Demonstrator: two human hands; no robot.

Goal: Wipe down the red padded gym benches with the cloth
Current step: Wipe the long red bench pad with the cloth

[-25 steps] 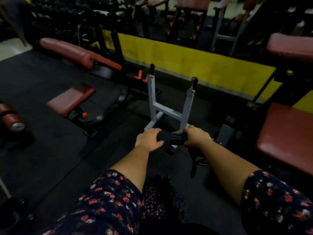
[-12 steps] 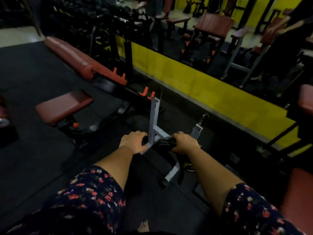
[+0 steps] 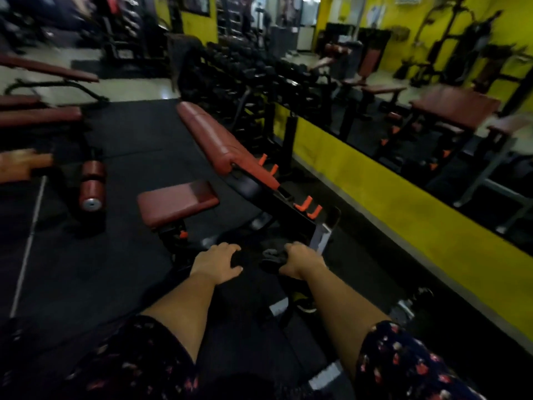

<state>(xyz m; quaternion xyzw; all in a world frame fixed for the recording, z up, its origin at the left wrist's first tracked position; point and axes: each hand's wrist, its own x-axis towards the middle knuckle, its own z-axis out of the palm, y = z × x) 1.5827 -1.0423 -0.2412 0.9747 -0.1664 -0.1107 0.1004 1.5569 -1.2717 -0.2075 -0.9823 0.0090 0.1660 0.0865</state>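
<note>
A dark cloth (image 3: pixel 272 259) is stretched between my two hands low in the middle of the view. My left hand (image 3: pixel 217 262) grips its left end with curled fingers. My right hand (image 3: pixel 301 259) holds the bunched right end. Ahead stands a red padded incline bench: its long backrest (image 3: pixel 212 137) slopes up and away, and its small square seat pad (image 3: pixel 176 203) lies just beyond my left hand. Both hands hover short of the seat pad, not touching it.
A grey metal upright (image 3: pixel 320 239) stands by my right hand. A yellow low wall (image 3: pixel 389 203) with a mirror above runs along the right. Red roller pad (image 3: pixel 92 184) and more red benches (image 3: pixel 40 118) sit at left. A dumbbell rack (image 3: pixel 259 79) stands behind the incline bench.
The view has swung left and up, bringing the incline bench closer and more central. My hands still hold the cloth between them; the red bench at right has left the view.
</note>
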